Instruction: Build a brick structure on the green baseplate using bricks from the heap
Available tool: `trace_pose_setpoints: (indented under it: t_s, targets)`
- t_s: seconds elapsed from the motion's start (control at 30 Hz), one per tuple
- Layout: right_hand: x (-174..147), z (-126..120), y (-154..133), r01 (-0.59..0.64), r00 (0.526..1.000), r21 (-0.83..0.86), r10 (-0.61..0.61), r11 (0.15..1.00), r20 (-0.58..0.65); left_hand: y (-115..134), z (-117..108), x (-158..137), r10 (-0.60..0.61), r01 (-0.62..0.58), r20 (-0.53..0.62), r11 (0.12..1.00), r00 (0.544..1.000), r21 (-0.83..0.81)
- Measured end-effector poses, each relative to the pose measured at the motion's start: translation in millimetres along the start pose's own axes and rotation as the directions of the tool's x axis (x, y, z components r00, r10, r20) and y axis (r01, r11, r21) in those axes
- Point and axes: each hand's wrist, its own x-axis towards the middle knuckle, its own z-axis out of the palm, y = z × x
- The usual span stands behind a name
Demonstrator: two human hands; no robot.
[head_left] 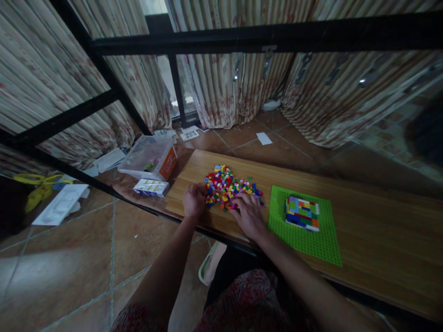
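Observation:
A loose pile of small toy bricks in many colours (226,184) lies on the wooden table. At the pile's left edge is my left hand (194,199), its fingers curled in; whatever they may hold is hidden. My right hand (248,212) rests over the pile's near right side, with fingers stretched out and apart among the bricks. To the right, a green baseplate (301,244) lies flat. On it stands a low block-shaped build of mixed-colour bricks (302,213), with white, blue, red, yellow and orange pieces showing.
The long wooden table (380,230) runs off to the right. Beyond its left end, a clear plastic bin (145,159) with an orange label and a small box (151,187) sit on the floor. A dark metal frame (221,42) crosses in front of striped curtains (221,92).

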Motion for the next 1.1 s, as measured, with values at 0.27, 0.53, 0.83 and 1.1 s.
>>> trace_pose_setpoints:
  t_s: [0.27, 0.53, 0.83, 1.1]
  targets:
    - [-23.5, -23.5, -14.3, -0.202, 0.960, 0.538, 0.273, 0.818, -0.055, 50.1, -20.9, -64.1, -0.025, 0.052, 0.079, 0.934, 0.997, -0.354]
    - [-58.1, -42.7, -36.1, -0.379, 0.907, 0.726, 0.384, 0.574, 0.170, 102.5, -25.6, -125.9, 0.063, 0.259, 0.492, 0.789, 0.868, -0.558]
    - [-82.1, -43.2, -35.9, -0.504, 0.765, 0.858, 0.513, 0.103, 0.388, 107.3, -24.0, -150.3, -0.034, 0.583, 0.683, 0.553, 0.729, -0.595]
    - [-82.8, -54.3, -36.4, -0.504, 0.746, 0.861, 0.536, 0.065, 0.396, 117.7, -25.0, -149.4, -0.064, 0.642, 0.719, 0.509, 0.692, -0.573]
